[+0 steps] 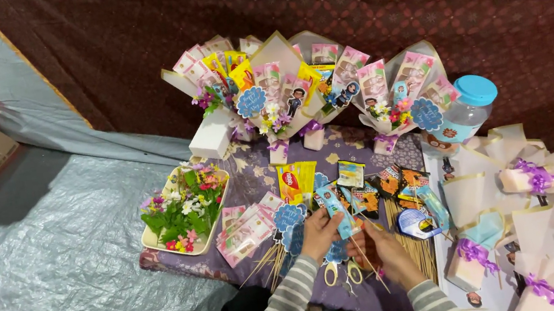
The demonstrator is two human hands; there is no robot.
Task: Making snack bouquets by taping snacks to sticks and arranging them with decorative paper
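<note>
Left hand [320, 232] closed around a blue snack packet [336, 211], right hand [386, 252] pinching a thin wooden skewer [365, 260] laid against it, both low in the middle of the purple cloth [252, 181]. Best done with the skewer straight along the packet's back and the left thumb pressing firm. At ten o'clock sits the flower tray [186, 210], at two o'clock the tape roll [413, 224], at six o'clock the scissors [342, 272].

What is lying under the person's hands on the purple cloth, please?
Yellow-handled scissors and wooden skewers show beneath the left hand and right hand; the scissor blades are hidden by the hands.
</note>
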